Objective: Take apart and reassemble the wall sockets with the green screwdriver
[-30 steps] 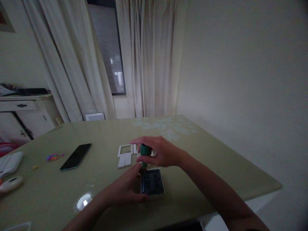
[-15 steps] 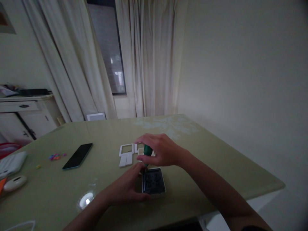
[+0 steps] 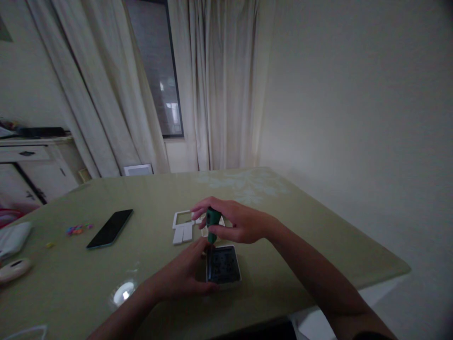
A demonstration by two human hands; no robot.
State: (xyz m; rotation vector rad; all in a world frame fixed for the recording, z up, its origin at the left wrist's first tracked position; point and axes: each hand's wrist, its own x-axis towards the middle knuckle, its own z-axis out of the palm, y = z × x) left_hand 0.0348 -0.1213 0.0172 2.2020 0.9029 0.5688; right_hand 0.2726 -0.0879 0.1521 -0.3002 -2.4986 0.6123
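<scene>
My right hand point(image 3: 244, 220) is closed around the green handle of a screwdriver point(image 3: 213, 218), which stands nearly upright. Its thin shaft points down at the far left corner of a square switch box point(image 3: 225, 265) with a white rim and a dark inside. The exact spot where the tip meets the box is too dark to make out. From the left, my left hand point(image 3: 182, 273) grips the box, thumb along the near side and fingers at the far left corner. Just beyond the hands lie a white square frame point(image 3: 174, 220) and two white rocker plates point(image 3: 182, 233), partly beside other white pieces.
A dark phone point(image 3: 111, 229) lies to the left on the pale green table point(image 3: 283, 255). Farther left are small colourful bits point(image 3: 76, 230), a yellow bit point(image 3: 50, 245), a white rounded object point(image 3: 15, 270) and a white case point(image 3: 14, 238). A wall borders the right side.
The view has shifted slightly to the right. More of the green screwdriver handle shows, as the right hand's fingers have loosened and moved around it. The left hand keeps its grip on the box.
</scene>
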